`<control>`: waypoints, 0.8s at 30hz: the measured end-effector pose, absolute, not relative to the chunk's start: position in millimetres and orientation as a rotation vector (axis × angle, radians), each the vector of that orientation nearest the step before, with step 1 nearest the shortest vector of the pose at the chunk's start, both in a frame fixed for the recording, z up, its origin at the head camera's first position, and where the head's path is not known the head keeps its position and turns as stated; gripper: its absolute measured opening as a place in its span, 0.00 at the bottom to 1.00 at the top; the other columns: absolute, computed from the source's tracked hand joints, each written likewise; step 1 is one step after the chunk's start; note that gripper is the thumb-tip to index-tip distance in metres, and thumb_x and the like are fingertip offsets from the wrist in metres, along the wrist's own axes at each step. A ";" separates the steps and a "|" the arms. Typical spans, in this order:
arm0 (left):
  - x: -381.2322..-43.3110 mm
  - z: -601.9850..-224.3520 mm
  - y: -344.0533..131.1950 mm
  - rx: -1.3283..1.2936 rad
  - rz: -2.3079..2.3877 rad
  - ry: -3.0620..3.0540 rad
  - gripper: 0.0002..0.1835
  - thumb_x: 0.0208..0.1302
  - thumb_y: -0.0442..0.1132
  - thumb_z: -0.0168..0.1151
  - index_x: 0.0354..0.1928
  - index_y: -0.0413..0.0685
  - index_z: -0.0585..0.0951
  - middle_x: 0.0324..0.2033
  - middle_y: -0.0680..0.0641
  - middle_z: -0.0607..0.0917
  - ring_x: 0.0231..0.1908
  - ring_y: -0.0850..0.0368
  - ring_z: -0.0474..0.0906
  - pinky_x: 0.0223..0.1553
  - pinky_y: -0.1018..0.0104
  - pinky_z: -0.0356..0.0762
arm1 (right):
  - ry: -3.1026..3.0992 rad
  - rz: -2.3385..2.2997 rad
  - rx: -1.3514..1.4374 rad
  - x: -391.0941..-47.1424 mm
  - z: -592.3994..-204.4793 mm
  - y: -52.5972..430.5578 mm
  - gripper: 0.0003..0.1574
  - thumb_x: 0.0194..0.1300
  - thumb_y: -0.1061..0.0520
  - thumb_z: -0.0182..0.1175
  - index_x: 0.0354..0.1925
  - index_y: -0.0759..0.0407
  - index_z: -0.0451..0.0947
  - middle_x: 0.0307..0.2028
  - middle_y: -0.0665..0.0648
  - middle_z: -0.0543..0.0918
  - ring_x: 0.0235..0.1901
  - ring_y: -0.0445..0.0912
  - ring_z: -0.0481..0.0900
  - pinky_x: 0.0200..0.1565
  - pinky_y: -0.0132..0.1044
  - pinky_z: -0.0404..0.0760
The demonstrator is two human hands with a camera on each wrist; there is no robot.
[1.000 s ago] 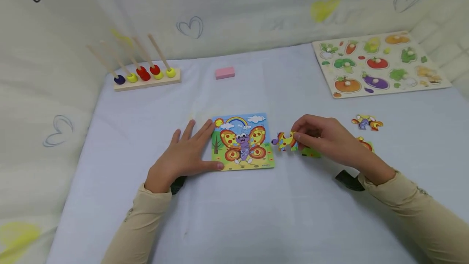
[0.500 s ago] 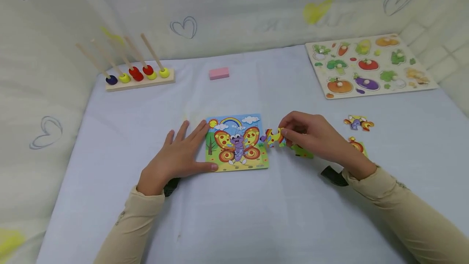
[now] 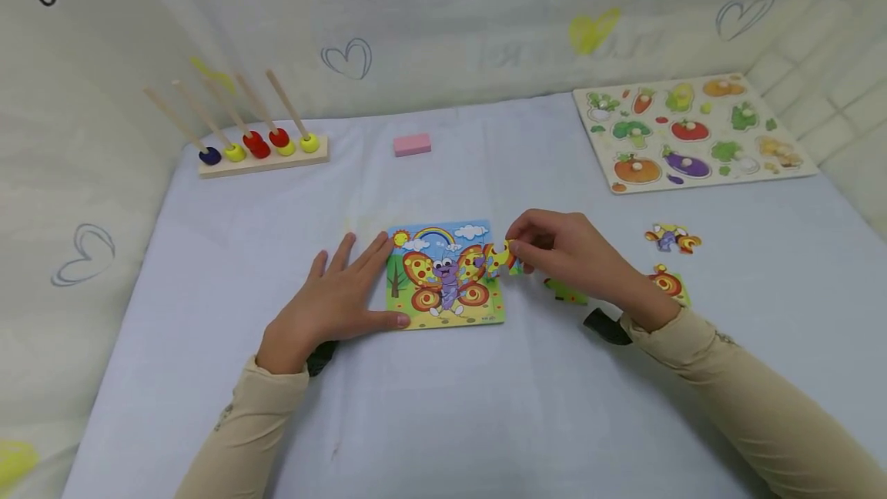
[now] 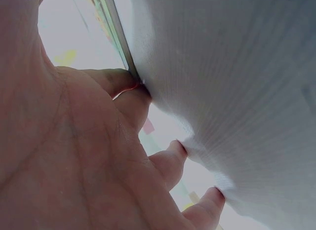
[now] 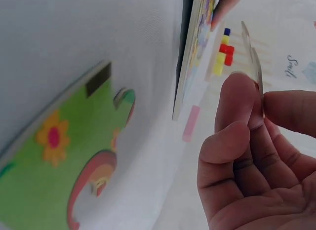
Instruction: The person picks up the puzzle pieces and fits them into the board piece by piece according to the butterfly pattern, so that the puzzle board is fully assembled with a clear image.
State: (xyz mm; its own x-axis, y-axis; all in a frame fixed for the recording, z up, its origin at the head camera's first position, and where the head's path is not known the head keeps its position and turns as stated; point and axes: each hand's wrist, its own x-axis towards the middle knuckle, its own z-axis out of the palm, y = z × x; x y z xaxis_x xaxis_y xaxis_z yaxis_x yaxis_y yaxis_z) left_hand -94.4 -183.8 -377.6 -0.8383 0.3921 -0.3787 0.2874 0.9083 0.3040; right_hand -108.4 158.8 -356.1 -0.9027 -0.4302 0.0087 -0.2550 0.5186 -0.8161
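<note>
A square butterfly puzzle board [image 3: 443, 313] lies on the white-covered table. My left hand [image 3: 331, 306] is spread at its left side, thumb on the lower left corner and fingertips at the upper left edge. In the left wrist view fingertips [image 4: 178, 147] touch the cloth beside the board. My right hand [image 3: 571, 252] pinches a yellow and red jigsaw piece [image 3: 500, 259] between thumb and index finger, over the board's right edge. The right wrist view has that piece [image 5: 260, 74] edge-on, raised above the table. A green jigsaw piece [image 3: 566, 293] lies below the right hand.
Two more loose jigsaw pieces, one yellow and purple [image 3: 672, 239] and one with a red swirl [image 3: 670, 283], lie at the right. A vegetable peg puzzle [image 3: 693, 137], a pink block [image 3: 412, 145] and a wooden bead stacker [image 3: 266, 162] stand along the back.
My right hand has moved left with the pinched jigsaw piece, from beside the board to over its right edge. The left hand stays at the board; the head view has shifted slightly.
</note>
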 end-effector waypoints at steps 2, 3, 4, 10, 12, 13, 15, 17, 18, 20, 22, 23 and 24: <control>-94.6 -376.6 -184.0 0.493 0.326 2.631 0.66 0.60 0.72 0.72 0.88 0.54 0.47 0.87 0.50 0.45 0.83 0.33 0.31 0.76 0.26 0.34 | 2.563 -1.329 -0.574 -110.6 -356.7 154.6 0.03 0.76 0.64 0.64 0.46 0.60 0.84 0.31 0.52 0.87 0.31 0.53 0.85 0.32 0.36 0.82; -94.7 -376.3 -184.1 0.495 0.329 2.632 0.65 0.60 0.72 0.72 0.88 0.54 0.47 0.87 0.50 0.46 0.83 0.33 0.31 0.76 0.26 0.34 | 2.564 -1.328 -0.566 -111.6 -357.1 152.5 0.03 0.76 0.64 0.64 0.46 0.60 0.84 0.31 0.52 0.87 0.31 0.53 0.85 0.32 0.37 0.81; -94.8 -375.7 -184.2 0.496 0.330 2.634 0.65 0.60 0.72 0.72 0.88 0.54 0.47 0.87 0.50 0.46 0.83 0.33 0.31 0.76 0.26 0.34 | 2.566 -1.326 -0.562 -112.5 -357.2 150.3 0.03 0.76 0.64 0.64 0.45 0.60 0.84 0.31 0.52 0.87 0.31 0.53 0.85 0.32 0.37 0.81; -94.7 -374.8 -183.7 0.498 0.339 2.634 0.65 0.60 0.72 0.72 0.88 0.54 0.47 0.87 0.50 0.46 0.83 0.33 0.32 0.76 0.26 0.34 | 2.578 -1.302 -0.556 -115.6 -358.0 139.3 0.02 0.75 0.64 0.65 0.45 0.61 0.84 0.33 0.53 0.87 0.32 0.49 0.84 0.33 0.37 0.81; -94.6 -375.0 -183.3 0.497 0.344 2.635 0.65 0.60 0.72 0.72 0.88 0.54 0.48 0.86 0.49 0.46 0.83 0.33 0.32 0.76 0.26 0.34 | 2.580 -1.292 -0.555 -116.3 -358.7 137.3 0.03 0.75 0.63 0.65 0.45 0.62 0.84 0.33 0.52 0.87 0.31 0.48 0.84 0.33 0.38 0.80; -94.6 -375.0 -183.2 0.497 0.344 2.635 0.65 0.60 0.72 0.73 0.88 0.54 0.48 0.86 0.49 0.46 0.83 0.33 0.32 0.76 0.26 0.34 | 2.579 -1.289 -0.554 -116.6 -359.1 136.4 0.03 0.75 0.63 0.65 0.45 0.62 0.84 0.33 0.52 0.87 0.31 0.48 0.84 0.33 0.38 0.80; -94.4 -375.5 -183.2 0.500 0.349 2.636 0.65 0.60 0.72 0.72 0.88 0.54 0.48 0.86 0.49 0.47 0.83 0.32 0.32 0.76 0.25 0.34 | 2.572 -1.285 -0.550 -117.5 -360.5 134.9 0.03 0.75 0.63 0.65 0.45 0.62 0.84 0.34 0.53 0.87 0.31 0.47 0.83 0.33 0.38 0.80; -94.0 -375.6 -183.6 0.500 0.350 2.636 0.65 0.60 0.72 0.73 0.88 0.54 0.48 0.86 0.49 0.47 0.83 0.33 0.32 0.76 0.25 0.34 | 2.563 -1.284 -0.552 -118.1 -361.6 133.3 0.03 0.75 0.63 0.65 0.45 0.62 0.84 0.34 0.53 0.88 0.31 0.47 0.83 0.33 0.38 0.80; -93.8 -375.8 -183.7 0.501 0.351 2.635 0.65 0.60 0.72 0.73 0.88 0.54 0.48 0.86 0.49 0.47 0.83 0.33 0.32 0.76 0.25 0.35 | 2.558 -1.283 -0.554 -118.3 -362.3 132.5 0.03 0.75 0.63 0.65 0.45 0.62 0.84 0.34 0.53 0.88 0.30 0.47 0.83 0.34 0.38 0.80; -93.3 -376.3 -184.0 0.501 0.352 2.636 0.65 0.60 0.72 0.72 0.88 0.54 0.48 0.86 0.49 0.47 0.83 0.32 0.33 0.76 0.25 0.35 | 2.555 -1.275 -0.560 -118.5 -363.7 130.9 0.03 0.75 0.63 0.65 0.45 0.62 0.84 0.34 0.53 0.87 0.30 0.47 0.83 0.34 0.38 0.80; -92.6 -376.7 -184.2 0.499 0.352 2.636 0.65 0.60 0.72 0.72 0.88 0.54 0.48 0.86 0.49 0.47 0.83 0.32 0.33 0.76 0.25 0.35 | 2.554 -1.264 -0.568 -118.4 -365.0 129.5 0.03 0.75 0.63 0.65 0.45 0.62 0.83 0.33 0.53 0.87 0.30 0.46 0.83 0.34 0.39 0.80; -92.4 -377.1 -184.3 0.498 0.353 2.636 0.65 0.60 0.72 0.72 0.88 0.54 0.49 0.86 0.49 0.47 0.83 0.32 0.33 0.76 0.25 0.35 | 2.553 -1.260 -0.572 -118.4 -365.7 129.0 0.03 0.75 0.64 0.65 0.45 0.62 0.83 0.33 0.53 0.87 0.30 0.46 0.83 0.35 0.39 0.80; -92.3 -377.5 -184.3 0.499 0.351 2.638 0.65 0.60 0.72 0.72 0.88 0.54 0.49 0.86 0.49 0.47 0.83 0.32 0.34 0.76 0.25 0.35 | 2.552 -1.256 -0.574 -118.4 -366.2 128.6 0.03 0.75 0.64 0.65 0.45 0.62 0.83 0.33 0.53 0.87 0.30 0.46 0.83 0.35 0.40 0.80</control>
